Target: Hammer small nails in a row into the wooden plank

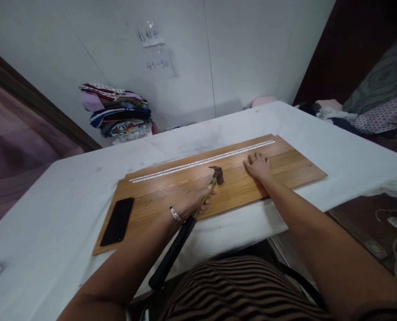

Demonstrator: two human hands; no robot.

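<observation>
My left hand (pixel 201 203), with a silver bracelet at the wrist, grips a claw hammer (pixel 219 175) partway up its yellowish shaft. The black handle end reaches back toward my body, and the rusty head is over the middle of a wooden board (pixel 295 162). My right hand (pixel 258 166) lies on the board to the right of the hammer head, fingers spread and nothing in them. Thin nails, one of them a nail (pixel 148 202), are loose on the board's left part. Two white marked strips (pixel 201 163) run along the board's far side.
A black phone (pixel 117 221) rests at the board's left end. The board lies on a white-covered table (pixel 78 183). Folded clothes (pixel 118 109) are stacked at the back left, and more fabric (pixel 382 116) is at the right. Handwritten papers (pixel 160 64) hang on the wall.
</observation>
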